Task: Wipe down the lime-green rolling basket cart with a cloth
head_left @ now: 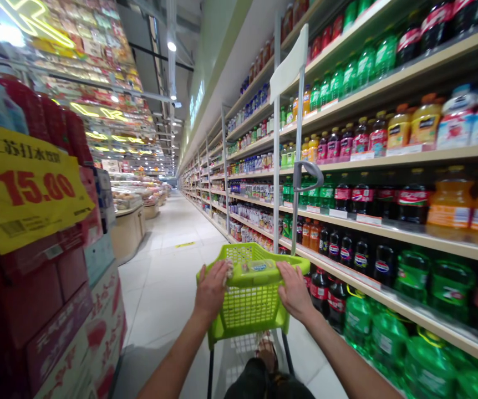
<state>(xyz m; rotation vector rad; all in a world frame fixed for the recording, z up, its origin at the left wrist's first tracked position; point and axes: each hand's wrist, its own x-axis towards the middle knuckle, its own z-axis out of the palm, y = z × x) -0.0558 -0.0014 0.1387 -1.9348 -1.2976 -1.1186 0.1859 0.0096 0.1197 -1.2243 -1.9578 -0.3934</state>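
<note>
A lime-green plastic shopping cart [250, 310] stands directly in front of me, its lattice basket upright. My left hand [213, 288] is closed over the left end of its handlebar. Beside those fingers is a small pale, crumpled-looking thing [228, 268] that I cannot make out. At the handlebar's right end, my right hand [293, 288] wraps over the bar from above. A clear panel [258, 266] lies along the bar between both hands. The fingertips are partly hidden behind the bar. My legs and one foot show below the basket.
Drink shelves [397, 227] line the right side, close to the cart, with a grey looped handle [310, 176] on an upright pole in front. Stacked boxes with a yellow price sign [31, 183] crowd the left. A pale tiled aisle [168, 221] runs ahead, past display counters [128, 233].
</note>
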